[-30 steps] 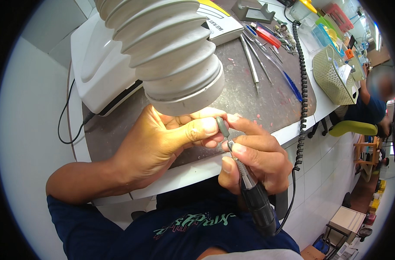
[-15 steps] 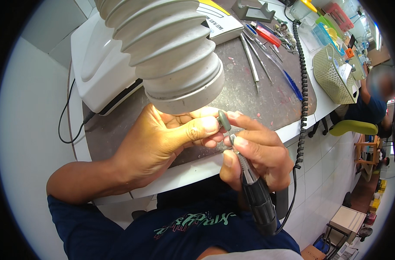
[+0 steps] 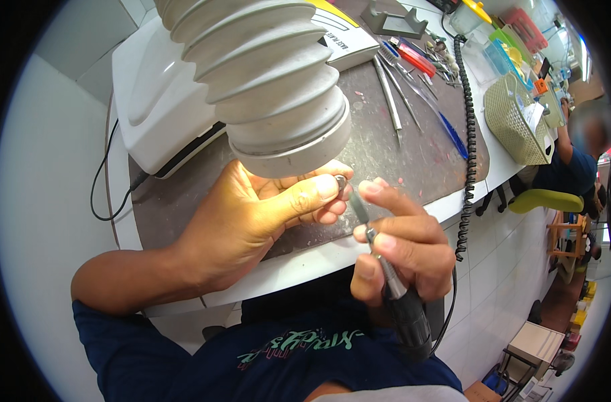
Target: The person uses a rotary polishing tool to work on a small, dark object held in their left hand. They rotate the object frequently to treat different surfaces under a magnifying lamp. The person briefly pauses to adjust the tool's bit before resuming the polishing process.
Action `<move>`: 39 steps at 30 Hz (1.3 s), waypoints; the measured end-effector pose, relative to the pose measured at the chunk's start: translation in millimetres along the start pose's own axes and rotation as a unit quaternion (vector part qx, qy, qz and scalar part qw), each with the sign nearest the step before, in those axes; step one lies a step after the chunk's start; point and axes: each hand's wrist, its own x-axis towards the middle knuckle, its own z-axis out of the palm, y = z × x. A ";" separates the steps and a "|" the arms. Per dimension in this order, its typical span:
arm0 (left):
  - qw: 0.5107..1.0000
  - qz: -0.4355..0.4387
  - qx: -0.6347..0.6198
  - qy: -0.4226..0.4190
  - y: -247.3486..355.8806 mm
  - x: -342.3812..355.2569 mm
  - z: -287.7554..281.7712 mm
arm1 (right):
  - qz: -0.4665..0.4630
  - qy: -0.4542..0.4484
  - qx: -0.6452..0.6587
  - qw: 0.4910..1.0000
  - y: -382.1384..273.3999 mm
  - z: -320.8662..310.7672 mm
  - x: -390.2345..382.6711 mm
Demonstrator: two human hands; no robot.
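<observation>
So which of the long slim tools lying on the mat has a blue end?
The clear-shafted tool, lying to the right of the thick silvery tool and the thin silvery tool; neither of those shows a blue end.

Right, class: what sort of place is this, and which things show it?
Probably a workshop or lab for fine handwork, perhaps dental: the right hand holds a rotary handpiece, a ribbed hose hangs over the bench, and slim metal tools lie on it.
</observation>
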 end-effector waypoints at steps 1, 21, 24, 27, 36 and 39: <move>1.000 0.013 0.000 0.008 -2.3 0.2 0.0 | -0.003 -0.013 0.005 1.000 0.0 -0.4 1.0; 0.996 0.034 0.062 0.048 -9.4 0.3 -2.2 | 0.027 0.009 0.030 0.999 2.6 0.5 -2.0; 0.995 0.052 0.065 0.048 -11.2 1.3 -2.4 | 0.024 0.003 0.018 1.000 3.8 0.0 -1.2; 0.996 0.046 0.055 0.052 -8.9 0.3 -1.1 | 0.028 -0.007 0.023 0.999 3.1 -0.8 -1.4; 0.998 0.037 0.020 0.051 -6.4 -2.6 -0.1 | 0.032 -0.030 0.005 0.999 0.3 1.7 0.3; 0.998 0.035 0.023 0.045 -7.8 -3.2 -2.2 | 0.033 -0.026 -0.017 0.999 -0.4 5.2 1.3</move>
